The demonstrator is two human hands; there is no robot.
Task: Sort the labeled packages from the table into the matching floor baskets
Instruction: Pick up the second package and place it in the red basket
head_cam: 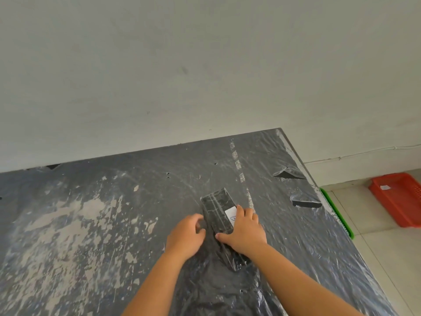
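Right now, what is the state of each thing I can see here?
Dark package: lying flat on table, white label up.
Right hand: on the package, partly covering the label.
Left hand: curled beside the package.
Red basket: on floor, one small white item inside.

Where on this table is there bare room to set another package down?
The whole left half of the table, from the left hand to the wall, is bare. The only package sits under both hands, right hand on top. Torn plastic flaps clutter the right edge.
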